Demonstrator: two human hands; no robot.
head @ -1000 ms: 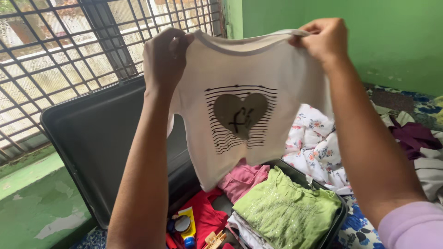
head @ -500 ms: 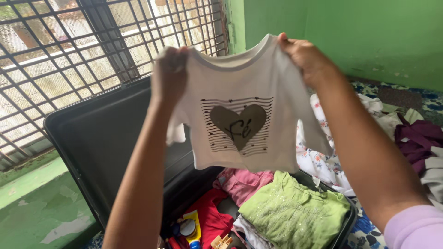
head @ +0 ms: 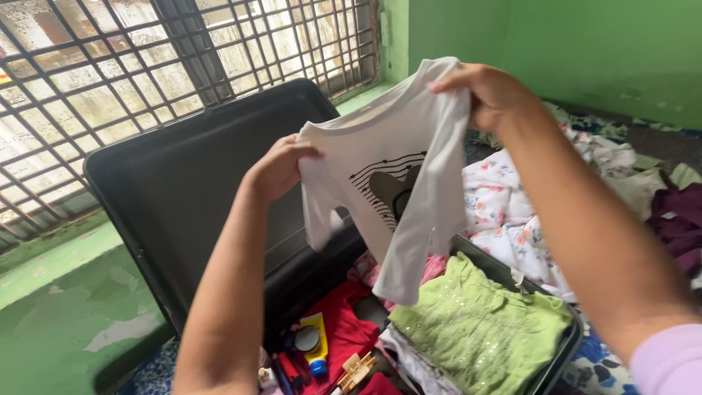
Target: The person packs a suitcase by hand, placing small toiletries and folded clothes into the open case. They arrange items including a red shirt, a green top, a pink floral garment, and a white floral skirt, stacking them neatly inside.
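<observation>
Above the suitcase point(head: 183, 190), both hands' fingers pinch a small white shirt point(head: 395, 175) — heart-printed, half folded.

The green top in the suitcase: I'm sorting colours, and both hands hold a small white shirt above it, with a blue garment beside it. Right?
Not quite. In the head view the garment beside the green top is red, not blue. Both hands, left and right, do hold the white shirt above the suitcase.

Two hands, the left hand point(head: 280, 167) and right hand point(head: 488, 93), one white shirt point(head: 387, 175), one open black suitcase point(head: 183, 190), one green garment point(head: 479, 329), one red garment point(head: 349, 329).
</observation>
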